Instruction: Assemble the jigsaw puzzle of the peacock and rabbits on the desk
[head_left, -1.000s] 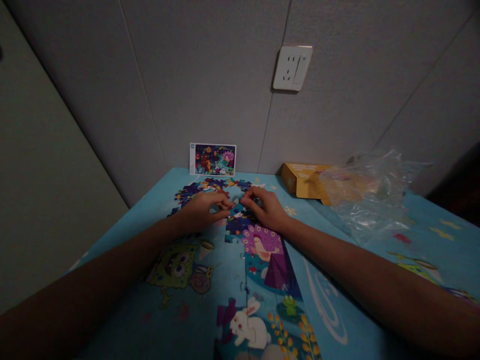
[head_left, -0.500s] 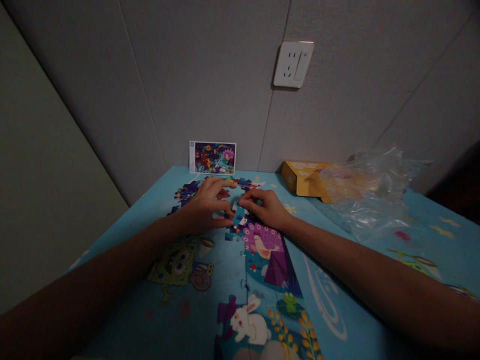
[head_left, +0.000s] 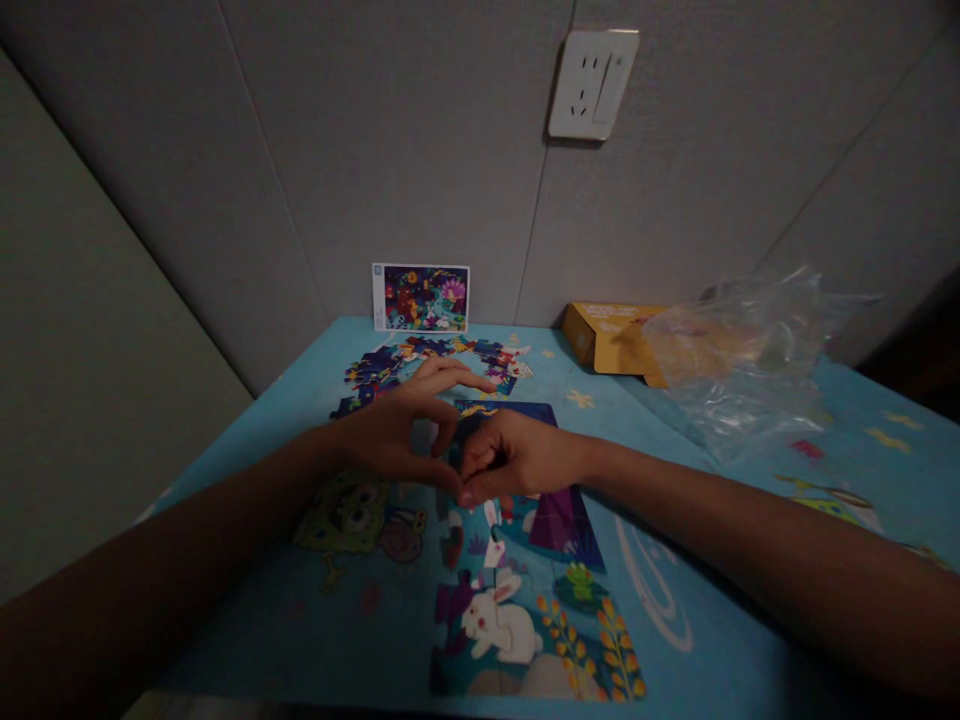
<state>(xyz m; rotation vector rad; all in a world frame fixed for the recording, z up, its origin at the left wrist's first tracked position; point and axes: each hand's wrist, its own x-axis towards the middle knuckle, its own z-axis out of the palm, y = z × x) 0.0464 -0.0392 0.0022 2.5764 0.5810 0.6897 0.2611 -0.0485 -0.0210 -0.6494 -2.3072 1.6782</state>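
Note:
A partly assembled jigsaw puzzle [head_left: 525, 645] with a white rabbit, a frog and a purple tent lies on the blue tabletop. My right hand [head_left: 517, 455] is over its upper part, thumb and fingers pinched together at the top of a puzzle piece [head_left: 491, 545] with a white figure on teal. This piece lies in the left column, just above the rabbit. My left hand [head_left: 405, 425] hovers beside it, fingers apart, its thumb tip close to the right fingertips; I see nothing held in it. The hands hide the peacock area.
Loose puzzle pieces [head_left: 371, 370] lie in an arc behind the hands. A picture card [head_left: 426, 298] leans on the wall. At right are an open yellow box [head_left: 615, 340] and a crumpled clear plastic bag [head_left: 750, 370]. A wall socket [head_left: 592, 85] is above.
Both hands have come nearer to me, from the loose pieces to the assembled part. The teal piece now lies in the gap above the rabbit. The view has tilted down slightly.

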